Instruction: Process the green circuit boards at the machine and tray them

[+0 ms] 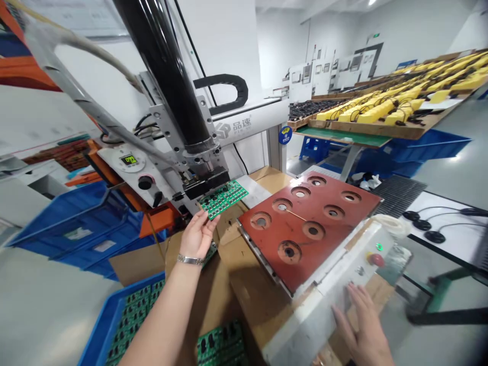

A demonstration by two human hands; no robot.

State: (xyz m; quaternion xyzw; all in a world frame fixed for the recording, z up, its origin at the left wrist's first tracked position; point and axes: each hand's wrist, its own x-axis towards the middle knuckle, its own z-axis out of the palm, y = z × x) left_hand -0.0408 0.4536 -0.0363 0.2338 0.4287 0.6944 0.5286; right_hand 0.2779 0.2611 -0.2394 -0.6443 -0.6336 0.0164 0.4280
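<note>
- Machine [240, 119]: a tall frame with a black tube [163, 71] slanting down to its working end. I would count the space beneath that end as a pinch point and keep skin out of it.
- Red plate [280, 229]: pitted with round wells, a thin stick [296, 215] lying across it. It sits to the right of the work, apart from the held board; I judge it best left alone.
- Blue tray [99, 328]: lower left, green boards [131, 310] lying inside. I would keep the left elbow from knocking them.
- Control box [308, 325]: long and pale, along the plate's near side.
- Right hand [364, 325]: thumb and fingers spread apart, resting on the control box, gripping nothing that I can see. Blur hides whether a fingertip bears on a control; I would press nothing until the left hand is safely placed.
- Left hand [200, 231]: thumb and fingertips pinched together on the board's near edge. A light edge hold should spare the parts.
- Circuit board [227, 198]: just below and beside the black block [209, 183] of the machine; contact is unclear to me. I would steady it before letting go.
- Red button [376, 260]: beyond the right fingertips, best kept within easy reach.
</note>
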